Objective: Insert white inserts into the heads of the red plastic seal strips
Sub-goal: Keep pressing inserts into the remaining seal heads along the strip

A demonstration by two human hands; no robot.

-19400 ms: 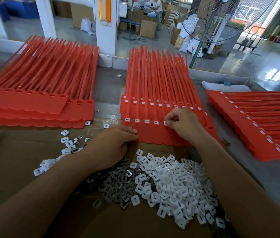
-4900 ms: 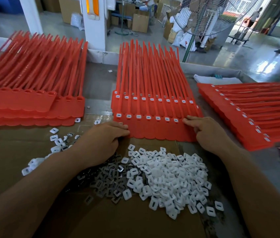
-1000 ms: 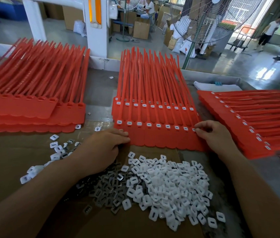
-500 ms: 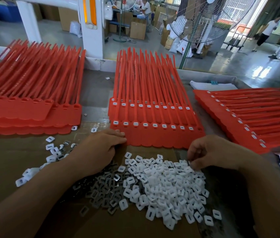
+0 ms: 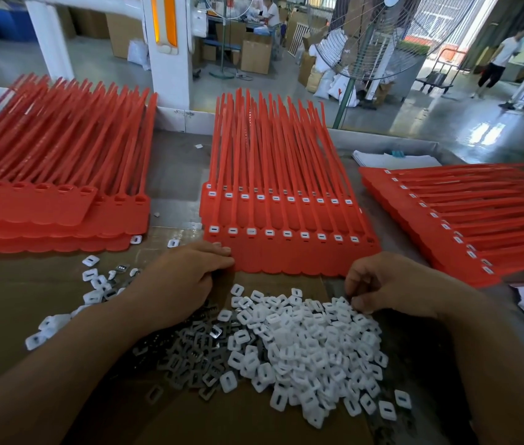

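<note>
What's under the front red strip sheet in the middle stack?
Under the front sheet: another red sheet, its row of white inserts showing further back. Cardboard lies beneath the near edge; anything lower is covered.

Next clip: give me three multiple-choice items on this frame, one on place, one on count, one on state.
1. The right hand is: A raised overhead; B over the insert pile; C behind the back.
2. Strip stacks: A one; B two; C three.
3. Left stack heads: A empty; B filled; C cut off.
B, its fingers reach into the white pile; C, one left, one centre, one right; A, open holes show.
</note>
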